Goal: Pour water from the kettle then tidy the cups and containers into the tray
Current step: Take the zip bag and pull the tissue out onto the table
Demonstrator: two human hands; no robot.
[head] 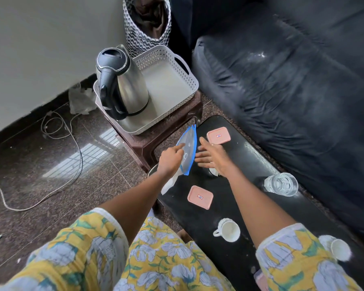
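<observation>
- Kettle (126,85): steel body, black handle and lid, standing upright in the left part of the white perforated tray (172,59). The rest of the tray floor is bare.
- The tray sits on a brown stool (156,139), just beyond the far end of the black table (248,152).
- Left hand (171,158): fingers curled, forefinger laid on a clear blue-edged piece (189,141) standing on edge at the table's far left corner. Cannot tell if it grips.
- Right hand (212,156): fingers straight and spread, palm toward the piece's other face, just beside it.
- The hands are apart, with the piece between them.
- Far pink container (218,135): far end of the table, beside the right fingertips.
- Near pink container (200,197): toward the left edge, between the forearms.
- Glass (281,184): right edge, mid-table.
- White cup (227,229): nearer end, handle to the left.
- Second white cup (337,247): right edge, lying on its side by the right sleeve.
</observation>
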